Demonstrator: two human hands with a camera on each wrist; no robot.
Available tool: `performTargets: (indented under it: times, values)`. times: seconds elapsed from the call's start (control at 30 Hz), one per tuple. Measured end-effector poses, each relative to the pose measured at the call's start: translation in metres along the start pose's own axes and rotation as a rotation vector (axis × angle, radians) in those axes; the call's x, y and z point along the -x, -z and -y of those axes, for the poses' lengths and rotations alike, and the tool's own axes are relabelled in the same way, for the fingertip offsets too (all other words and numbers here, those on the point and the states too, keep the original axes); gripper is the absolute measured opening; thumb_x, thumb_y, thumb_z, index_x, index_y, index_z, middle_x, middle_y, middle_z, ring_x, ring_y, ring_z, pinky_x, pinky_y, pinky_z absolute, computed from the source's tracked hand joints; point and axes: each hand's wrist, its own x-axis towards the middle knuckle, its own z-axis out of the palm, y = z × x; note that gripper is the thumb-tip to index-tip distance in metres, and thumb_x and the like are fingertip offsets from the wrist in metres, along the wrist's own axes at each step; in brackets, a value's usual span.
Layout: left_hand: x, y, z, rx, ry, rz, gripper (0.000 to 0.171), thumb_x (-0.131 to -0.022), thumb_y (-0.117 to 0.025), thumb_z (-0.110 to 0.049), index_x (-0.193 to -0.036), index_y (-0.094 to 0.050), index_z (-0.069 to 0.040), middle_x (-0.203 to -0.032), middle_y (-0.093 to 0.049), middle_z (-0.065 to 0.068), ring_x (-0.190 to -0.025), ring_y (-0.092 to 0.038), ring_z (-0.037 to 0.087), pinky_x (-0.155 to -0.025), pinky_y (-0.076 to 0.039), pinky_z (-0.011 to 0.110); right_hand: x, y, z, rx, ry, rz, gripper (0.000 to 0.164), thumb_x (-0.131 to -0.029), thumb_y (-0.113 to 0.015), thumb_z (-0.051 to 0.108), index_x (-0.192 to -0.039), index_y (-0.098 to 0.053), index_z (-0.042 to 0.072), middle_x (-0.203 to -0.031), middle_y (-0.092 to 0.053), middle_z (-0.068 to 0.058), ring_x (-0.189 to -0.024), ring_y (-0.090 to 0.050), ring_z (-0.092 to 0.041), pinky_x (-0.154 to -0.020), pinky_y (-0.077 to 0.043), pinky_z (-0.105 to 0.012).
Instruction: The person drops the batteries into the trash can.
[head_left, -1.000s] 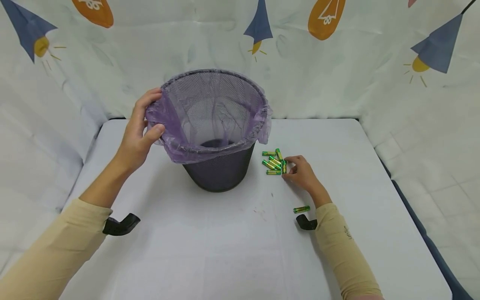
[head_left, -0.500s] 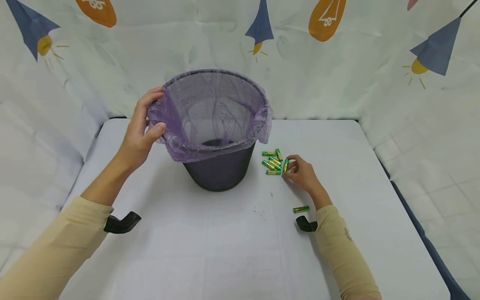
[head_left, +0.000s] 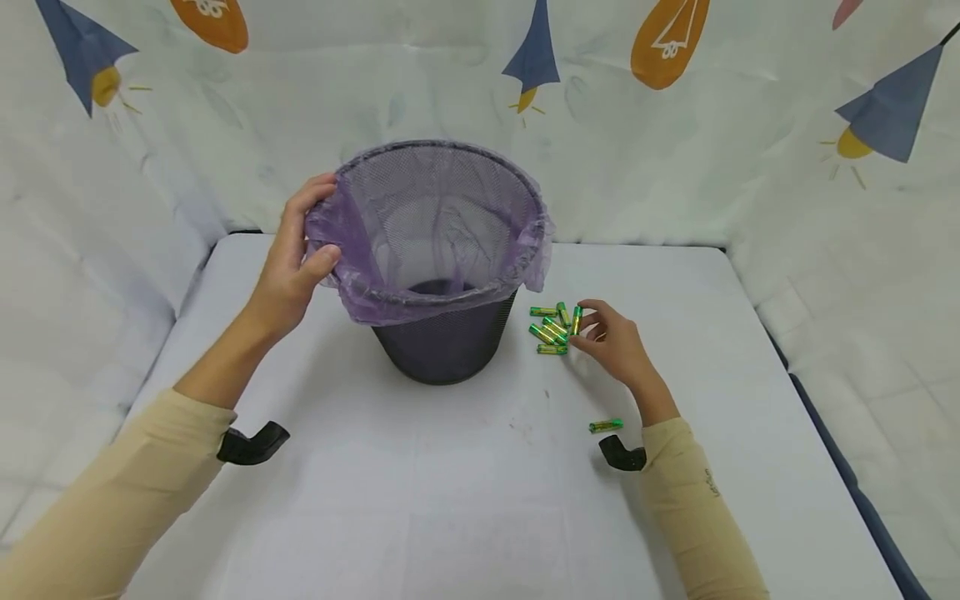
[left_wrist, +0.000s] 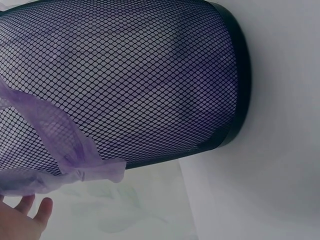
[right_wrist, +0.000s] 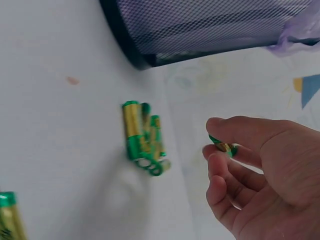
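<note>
A black mesh wastebasket [head_left: 450, 346] stands at the back middle of the table, its rim covered by a thin purple bin liner [head_left: 397, 307]. My left hand [head_left: 288, 262] grips the left side of this lined rim, thumb to the front and fingers behind. To the basket's right, my right hand [head_left: 621, 346] pinches one green and gold battery [head_left: 577, 320] between thumb and fingers. In the right wrist view, the held battery [right_wrist: 225, 147] is off the table. Several like batteries [head_left: 552, 331] lie bunched just left of the hand. A lone battery [head_left: 606, 426] lies nearer the front.
A white cloth covers the table [head_left: 480, 500]. Behind it hangs a pale curtain [head_left: 450, 92] with printed lamps and bulbs. Black curved pieces [head_left: 253, 443] stick out from both sleeves; the right one sits close to the lone battery.
My right hand has lifted one battery off the table, slightly up from beside the bunch. The left hand keeps its hold on the basket rim. The head view has shifted a little.
</note>
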Motion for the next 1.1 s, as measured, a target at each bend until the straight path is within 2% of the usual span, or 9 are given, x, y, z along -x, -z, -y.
performTargets:
  times: [0.23, 0.53, 0.87, 1.1]
  values:
    - [0.001, -0.001, 0.002, -0.016, -0.009, 0.009, 0.064, -0.089, -0.058, -0.026, -0.145, -0.035, -0.008, -0.157, -0.025, 0.007, -0.148, -0.017, 0.021, -0.116, -0.017, 0.035, 0.001, 0.021, 0.025, 0.017, 0.076, -0.062, 0.059, -0.085, -0.072, 0.017, -0.139, -0.049, 0.012, -0.107, -0.069, -0.011, -0.082, -0.06, -0.019, -0.074, -0.048, -0.033]
    - [0.001, -0.002, 0.001, -0.007, -0.012, 0.017, 0.063, -0.089, -0.057, -0.025, -0.145, -0.034, -0.008, -0.157, -0.023, 0.007, -0.148, -0.016, 0.022, -0.118, -0.015, 0.037, 0.002, 0.041, 0.061, -0.04, 0.211, -0.129, 0.055, -0.085, -0.072, 0.013, -0.137, -0.052, 0.012, -0.103, -0.07, -0.011, -0.072, -0.057, -0.006, -0.07, -0.043, -0.015]
    - [0.002, -0.002, 0.0, -0.02, 0.0, 0.012, 0.063, -0.088, -0.057, -0.025, -0.145, -0.034, -0.009, -0.157, -0.023, 0.005, -0.147, -0.017, 0.022, -0.118, -0.015, 0.039, 0.001, 0.053, 0.096, -0.095, 0.334, -0.17, 0.057, -0.084, -0.072, 0.009, -0.137, -0.053, 0.015, -0.1, -0.069, -0.008, -0.069, -0.055, -0.006, -0.07, -0.043, -0.016]
    - [0.002, -0.002, 0.0, -0.017, -0.01, 0.008, 0.063, -0.089, -0.057, -0.025, -0.145, -0.034, -0.009, -0.157, -0.022, 0.006, -0.148, -0.016, 0.021, -0.118, -0.015, 0.037, 0.004, 0.058, 0.117, -0.185, 0.391, -0.178, 0.056, -0.084, -0.071, 0.005, -0.136, -0.055, 0.015, -0.1, -0.068, -0.007, -0.072, -0.056, -0.005, -0.071, -0.043, -0.016]
